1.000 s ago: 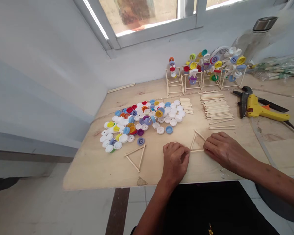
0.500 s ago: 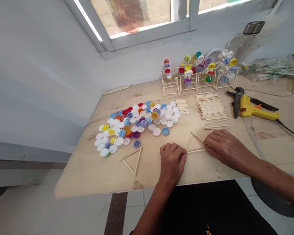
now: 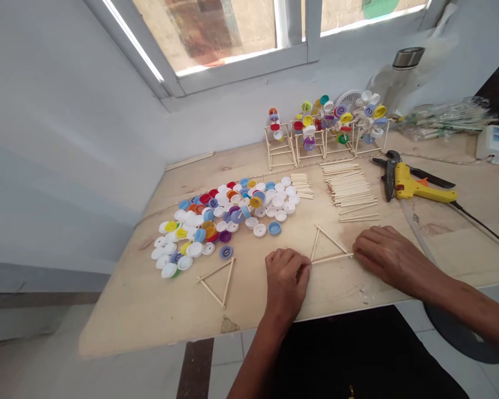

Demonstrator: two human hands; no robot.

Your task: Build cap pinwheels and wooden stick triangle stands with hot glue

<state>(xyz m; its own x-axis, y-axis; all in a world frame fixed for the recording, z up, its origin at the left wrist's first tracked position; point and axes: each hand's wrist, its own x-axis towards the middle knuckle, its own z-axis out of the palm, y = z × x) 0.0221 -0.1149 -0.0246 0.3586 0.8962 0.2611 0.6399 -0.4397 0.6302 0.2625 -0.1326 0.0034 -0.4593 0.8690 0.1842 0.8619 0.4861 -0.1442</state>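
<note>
Three thin wooden sticks form a triangle (image 3: 331, 258) on the table in front of me. My left hand (image 3: 286, 277) is closed at its lower left corner, fingertips on the stick end. At the lower right corner my right hand (image 3: 382, 252) is closed, its fingertips pinching the end of the bottom stick. A second stick triangle (image 3: 228, 281) lies flat to the left of my left hand. Beyond it spreads a heap of coloured and white bottle caps (image 3: 195, 249). Cut sticks (image 3: 349, 185) lie in a row behind the triangle, with a shorter bundle (image 3: 301, 186) beside them.
At the right are a yellow glue gun (image 3: 424, 188) and black-handled cutters (image 3: 390, 174). Several stick frames with cap wheels (image 3: 310, 145) stand at the back, near a bottle (image 3: 399, 77) and a bag of sticks (image 3: 449, 119). The table's edge (image 3: 149, 348) runs near me.
The camera view has shifted slightly. My right hand has moved a little outward from the triangle, so its lower right corner now shows. My left hand stays at the left corner.
</note>
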